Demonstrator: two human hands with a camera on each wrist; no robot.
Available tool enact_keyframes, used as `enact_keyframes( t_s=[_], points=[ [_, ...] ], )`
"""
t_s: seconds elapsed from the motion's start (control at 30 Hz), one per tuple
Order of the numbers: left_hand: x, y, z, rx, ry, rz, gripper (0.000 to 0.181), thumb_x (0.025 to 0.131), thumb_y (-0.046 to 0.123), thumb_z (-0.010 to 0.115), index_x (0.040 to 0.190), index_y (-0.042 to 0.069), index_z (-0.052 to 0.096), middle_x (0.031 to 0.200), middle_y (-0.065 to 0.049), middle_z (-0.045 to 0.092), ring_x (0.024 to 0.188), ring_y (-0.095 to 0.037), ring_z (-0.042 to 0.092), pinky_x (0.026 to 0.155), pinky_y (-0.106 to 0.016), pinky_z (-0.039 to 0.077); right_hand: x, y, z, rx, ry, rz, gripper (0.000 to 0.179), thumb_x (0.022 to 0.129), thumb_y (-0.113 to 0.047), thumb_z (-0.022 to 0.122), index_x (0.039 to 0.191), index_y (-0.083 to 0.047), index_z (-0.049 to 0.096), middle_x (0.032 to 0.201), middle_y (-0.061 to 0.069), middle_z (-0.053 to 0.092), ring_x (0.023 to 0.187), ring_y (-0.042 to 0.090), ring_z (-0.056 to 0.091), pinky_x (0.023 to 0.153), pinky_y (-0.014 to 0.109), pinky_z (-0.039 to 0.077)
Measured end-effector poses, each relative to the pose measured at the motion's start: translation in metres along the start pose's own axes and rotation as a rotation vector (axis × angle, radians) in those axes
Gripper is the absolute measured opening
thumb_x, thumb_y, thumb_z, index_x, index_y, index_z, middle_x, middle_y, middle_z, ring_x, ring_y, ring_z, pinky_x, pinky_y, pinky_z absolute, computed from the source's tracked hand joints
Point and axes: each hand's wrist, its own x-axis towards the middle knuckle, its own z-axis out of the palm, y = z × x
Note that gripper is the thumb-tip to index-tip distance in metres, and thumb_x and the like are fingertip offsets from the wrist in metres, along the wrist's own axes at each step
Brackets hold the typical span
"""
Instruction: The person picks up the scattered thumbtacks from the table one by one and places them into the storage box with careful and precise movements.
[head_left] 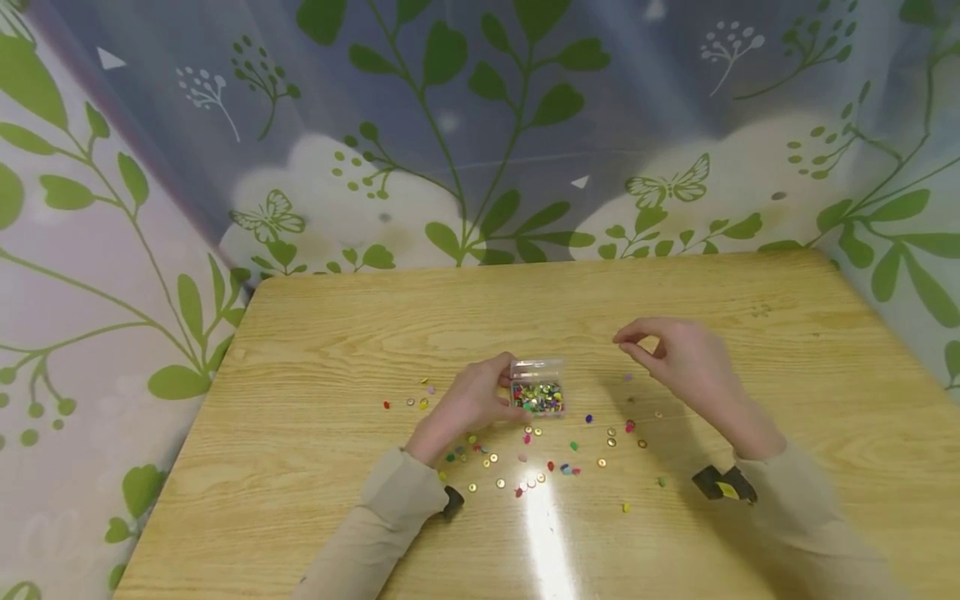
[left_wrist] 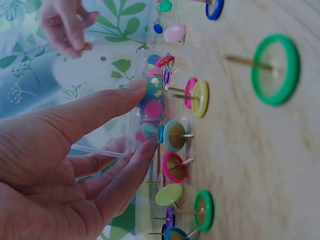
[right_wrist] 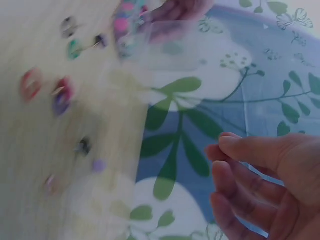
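Observation:
A small clear plastic box (head_left: 537, 398) with its lid (head_left: 537, 369) raised holds many coloured thumbtacks. My left hand (head_left: 471, 400) grips its left side, thumb near the front and fingers behind; in the left wrist view thumb and fingertips rest against the box (left_wrist: 132, 115). My right hand (head_left: 686, 358) hovers above the table to the right of the box, fingers loosely bent, thumb and index tips close together. In the right wrist view no thumbtack shows at the fingertips of this hand (right_wrist: 265, 185). Loose thumbtacks lie around the box, such as a green one (left_wrist: 276, 70) with its pin sideways.
Scattered thumbtacks, among them a blue one (head_left: 588, 418) and a yellow one (head_left: 626, 507), lie point-up or tilted on the wooden table (head_left: 337, 333). A leaf-patterned curtain (head_left: 480, 150) stands behind the table and along its sides.

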Motion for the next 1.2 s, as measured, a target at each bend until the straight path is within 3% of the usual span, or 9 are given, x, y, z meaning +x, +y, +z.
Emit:
enact_keyframes(
  t_s=[0.17, 0.3, 0.47, 0.73, 1.03, 1.2],
  points=[
    [0.0, 0.0, 0.0, -0.009, -0.006, -0.009, 0.051, 0.074, 0.021, 0.091, 0.114, 0.011, 0.06, 0.118, -0.008, 0.066, 0.093, -0.019, 0.066, 0.09, -0.037, 0.055, -0.019, 0.017, -0.004, -0.048, -0.162, 0.002, 0.012, 0.09, -0.016, 0.076, 0.102, -0.013, 0.076, 0.09, 0.0, 0.077, 0.057, 0.006, 0.057, 0.051, 0.028, 0.044],
    [0.0, 0.0, -0.001, 0.004, -0.003, -0.014, 0.053, 0.075, 0.021, 0.091, 0.116, 0.011, 0.06, 0.118, -0.008, 0.066, 0.093, -0.019, 0.065, 0.09, -0.038, 0.055, -0.033, 0.028, -0.003, -0.058, -0.288, 0.002, 0.011, 0.086, -0.015, 0.08, 0.095, -0.016, 0.075, 0.084, -0.006, 0.075, 0.06, 0.005, 0.059, 0.054, 0.029, 0.046],
    [-0.001, 0.001, -0.001, 0.004, -0.001, -0.01, 0.053, 0.075, 0.021, 0.091, 0.116, 0.012, 0.06, 0.118, -0.008, 0.066, 0.094, -0.019, 0.066, 0.091, -0.038, 0.055, -0.042, 0.036, 0.005, -0.023, -0.359, 0.02, 0.011, 0.084, -0.019, 0.082, 0.088, -0.023, 0.073, 0.083, -0.01, 0.073, 0.065, 0.005, 0.061, 0.058, 0.031, 0.05],
    [0.0, 0.0, 0.0, -0.006, -0.006, -0.007, 0.05, 0.075, 0.021, 0.091, 0.113, 0.013, 0.06, 0.118, -0.008, 0.066, 0.094, -0.019, 0.066, 0.091, -0.038, 0.055, -0.045, 0.042, 0.012, -0.01, -0.335, 0.063, 0.014, 0.085, -0.014, 0.081, 0.079, -0.023, 0.071, 0.08, -0.008, 0.073, 0.06, 0.005, 0.05, 0.052, 0.025, 0.039],
    [0.001, 0.001, 0.0, 0.009, -0.002, -0.011, 0.051, 0.074, 0.021, 0.091, 0.114, 0.012, 0.06, 0.117, -0.008, 0.066, 0.092, -0.018, 0.065, 0.09, -0.037, 0.055, -0.043, 0.037, 0.012, -0.031, -0.255, 0.048, 0.013, 0.09, -0.015, 0.076, 0.084, -0.017, 0.064, 0.084, 0.001, 0.074, 0.052, 0.007, 0.04, 0.047, 0.024, 0.031],
    [0.0, 0.001, 0.0, 0.004, -0.002, -0.014, 0.051, 0.074, 0.02, 0.091, 0.113, 0.012, 0.06, 0.118, -0.008, 0.066, 0.092, -0.018, 0.066, 0.091, -0.037, 0.055, -0.041, 0.032, 0.013, -0.026, -0.216, 0.047, 0.01, 0.089, -0.016, 0.078, 0.087, -0.016, 0.067, 0.082, -0.003, 0.073, 0.054, 0.005, 0.048, 0.048, 0.024, 0.036]
  ],
)
